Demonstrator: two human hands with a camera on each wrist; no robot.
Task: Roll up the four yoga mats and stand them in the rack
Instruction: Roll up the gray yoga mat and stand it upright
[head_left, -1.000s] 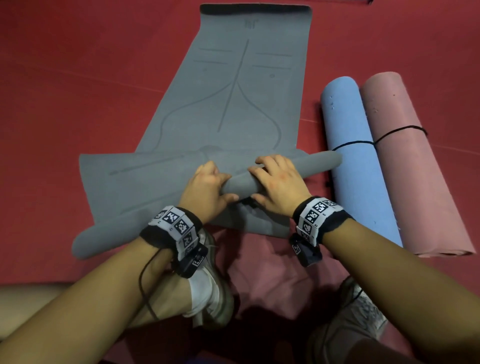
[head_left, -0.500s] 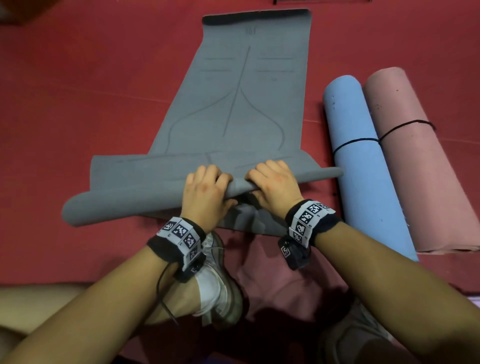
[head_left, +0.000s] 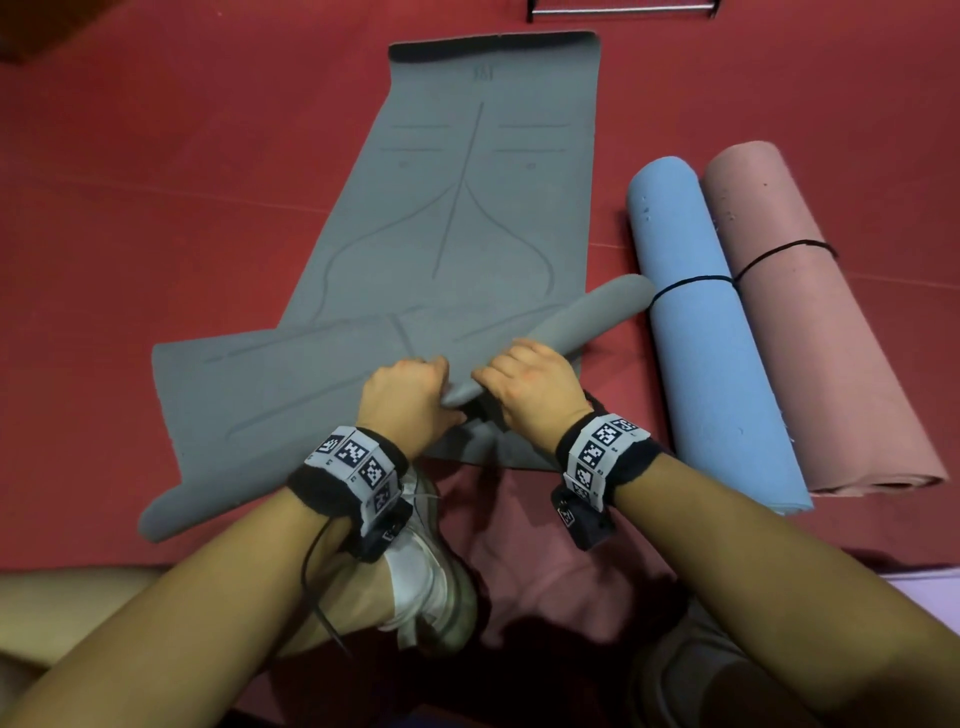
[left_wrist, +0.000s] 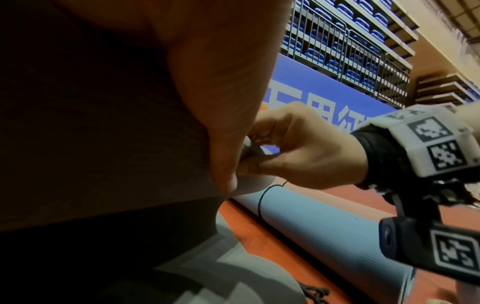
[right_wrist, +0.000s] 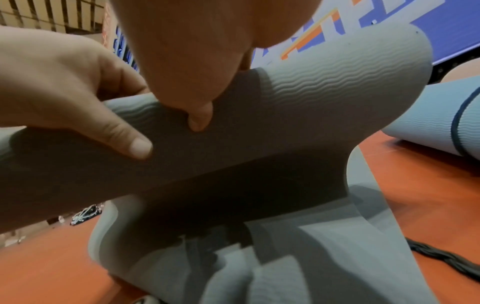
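Observation:
A grey yoga mat lies on the red floor, its far part flat and its near end folded over into a loose roll that runs slantwise. My left hand and my right hand grip the middle of that roll side by side, fingers curled over it and thumbs under. In the right wrist view both thumbs press the ribbed grey mat. A rolled blue mat and a rolled pink mat, each tied with a black cord, lie to the right. A pink sheet lies flat under my feet.
A metal bar of a rack shows at the top edge. My shoes sit just behind the grey mat. A black braided cord lies on the floor beside it. Railings and blue seats stand beyond.
The rolled edge has tilted: its right end rose away from me toward the blue mat and its left end dropped nearer. Both hands still grip it and have shifted slightly right.

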